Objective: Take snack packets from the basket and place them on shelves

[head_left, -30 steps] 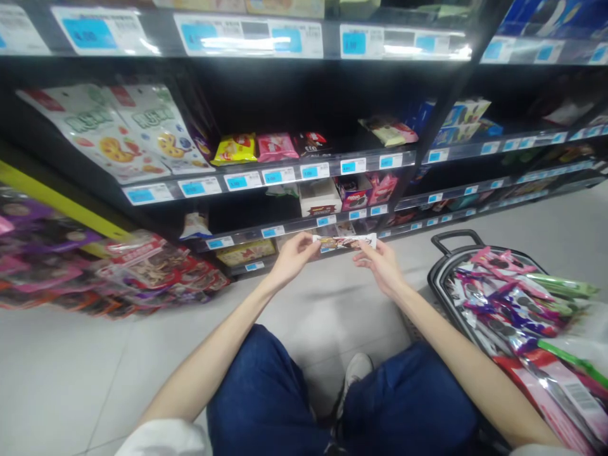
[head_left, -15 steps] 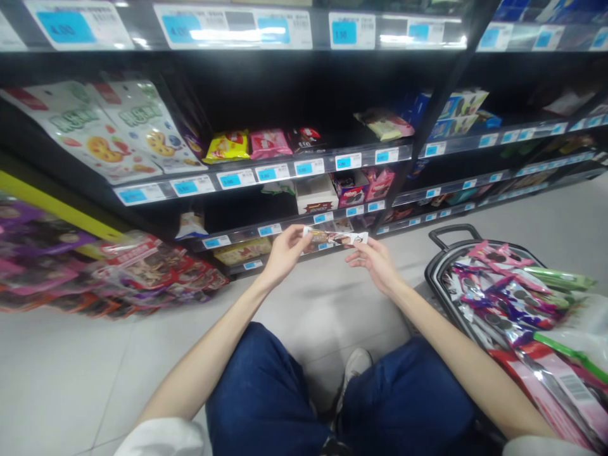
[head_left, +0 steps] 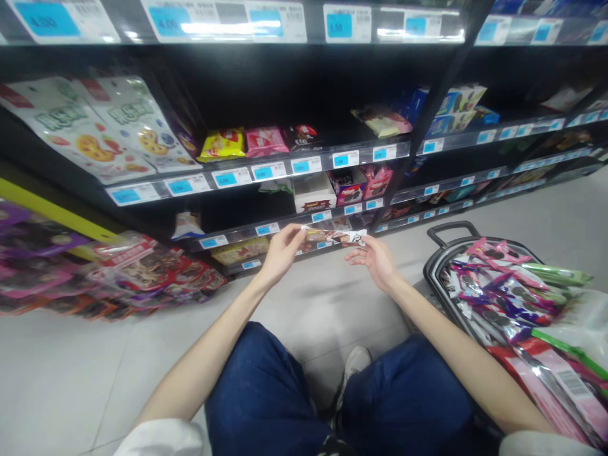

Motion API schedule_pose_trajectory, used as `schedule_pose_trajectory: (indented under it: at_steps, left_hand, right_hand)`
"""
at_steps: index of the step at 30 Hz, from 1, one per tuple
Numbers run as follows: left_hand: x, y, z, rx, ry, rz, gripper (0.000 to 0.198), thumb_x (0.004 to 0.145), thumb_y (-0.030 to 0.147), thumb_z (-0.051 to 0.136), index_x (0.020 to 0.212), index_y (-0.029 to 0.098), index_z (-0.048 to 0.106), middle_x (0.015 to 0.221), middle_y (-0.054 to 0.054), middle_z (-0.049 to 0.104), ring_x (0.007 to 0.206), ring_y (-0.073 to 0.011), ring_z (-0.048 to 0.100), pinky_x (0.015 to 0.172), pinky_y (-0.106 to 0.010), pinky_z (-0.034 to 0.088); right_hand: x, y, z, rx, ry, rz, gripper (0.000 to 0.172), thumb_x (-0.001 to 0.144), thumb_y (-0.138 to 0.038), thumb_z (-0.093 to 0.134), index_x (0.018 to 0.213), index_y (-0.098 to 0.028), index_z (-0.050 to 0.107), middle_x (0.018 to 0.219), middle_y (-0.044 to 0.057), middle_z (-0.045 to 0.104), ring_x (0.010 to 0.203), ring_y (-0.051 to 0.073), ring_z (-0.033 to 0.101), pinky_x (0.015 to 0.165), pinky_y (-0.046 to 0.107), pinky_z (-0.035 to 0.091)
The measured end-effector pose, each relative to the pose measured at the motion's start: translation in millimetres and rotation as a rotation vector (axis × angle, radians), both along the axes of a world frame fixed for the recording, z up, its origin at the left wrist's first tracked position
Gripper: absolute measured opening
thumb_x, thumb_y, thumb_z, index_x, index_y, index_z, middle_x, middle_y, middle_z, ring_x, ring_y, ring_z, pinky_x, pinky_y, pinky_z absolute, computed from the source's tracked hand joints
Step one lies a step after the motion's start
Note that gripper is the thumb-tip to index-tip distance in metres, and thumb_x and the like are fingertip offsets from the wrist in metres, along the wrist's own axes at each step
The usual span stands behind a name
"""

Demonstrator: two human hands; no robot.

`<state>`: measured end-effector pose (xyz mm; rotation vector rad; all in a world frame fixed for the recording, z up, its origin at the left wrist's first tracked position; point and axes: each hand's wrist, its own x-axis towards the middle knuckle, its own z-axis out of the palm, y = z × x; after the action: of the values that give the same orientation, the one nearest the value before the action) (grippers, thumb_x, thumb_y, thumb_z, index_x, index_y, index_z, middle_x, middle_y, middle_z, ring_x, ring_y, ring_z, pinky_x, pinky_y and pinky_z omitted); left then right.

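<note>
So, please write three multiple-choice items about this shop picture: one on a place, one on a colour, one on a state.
1. Where is the black basket full of snack packets?
A. on the floor by the right arm
B. on the top shelf
C. on the person's lap

2. What colour are the price labels on the shelf edges?
A. red
B. blue and white
C. green

3. How is the long thin white snack bar held?
A. it lies on the floor
B. left hand only
C. left hand and right hand at its two ends

Answers:
1 A, it stands on the tiles at the right.
2 B, blue fields on white.
3 C, fingers meet both ends.
</note>
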<state>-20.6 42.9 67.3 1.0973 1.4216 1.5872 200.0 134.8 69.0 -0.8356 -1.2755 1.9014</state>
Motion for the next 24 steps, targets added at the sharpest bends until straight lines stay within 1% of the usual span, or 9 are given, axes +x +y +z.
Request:
schedule_pose_trajectory:
  at_steps: [4,16,20,24]
  left_hand:
    - [0.5,-0.4,1.2,0.009,0.002,0.006,0.036,0.086,0.051,0.069,0.098,0.016,0.064,0.089,-0.002,0.066,0.072,-0.0126,0.066,0.073,-0.028,0.058]
    - [-1.4,1.0,-1.4,0.001,0.036,0.004,0.038,0.087,0.053,0.068,0.098,0.016,0.065,0.089,-0.003,0.068,0.071,-0.0137,0.067,0.073,-0.029,0.057]
    - [-2.1,1.3,-2.1,0.005,0.051,0.001,0.038,0.088,0.052,0.067,0.098,0.016,0.065,0.088,-0.003,0.068,0.071,-0.0137,0.067,0.073,-0.028,0.057]
    - [-1.5,1.3,-0.9,0.014,0.038,-0.003,0.037,0.088,0.052,0.067,0.097,0.016,0.066,0.087,-0.002,0.067,0.07,-0.0132,0.066,0.072,-0.028,0.057]
  right_hand:
    - [-0.1,0.5,-0.6,0.014,-0.018,0.003,0.028,0.085,-0.044,0.06,0.097,-0.019,0.066,0.098,0.01,0.076,0.066,0.018,0.07,0.061,0.027,0.056]
    - [0.3,1.8,0.3,-0.011,0.0,-0.021,0.028,0.085,-0.041,0.061,0.095,-0.016,0.067,0.098,0.012,0.077,0.064,0.017,0.069,0.06,0.028,0.056]
    - [0.9,1.7,0.8,-0.016,0.016,-0.021,0.027,0.085,-0.041,0.063,0.094,-0.016,0.068,0.096,0.012,0.077,0.064,0.018,0.07,0.059,0.028,0.056]
    - [1.2,2.7,-0.6,-0.026,0.02,-0.033,0.029,0.081,-0.042,0.067,0.092,-0.016,0.068,0.092,0.011,0.077,0.063,0.018,0.07,0.058,0.028,0.056]
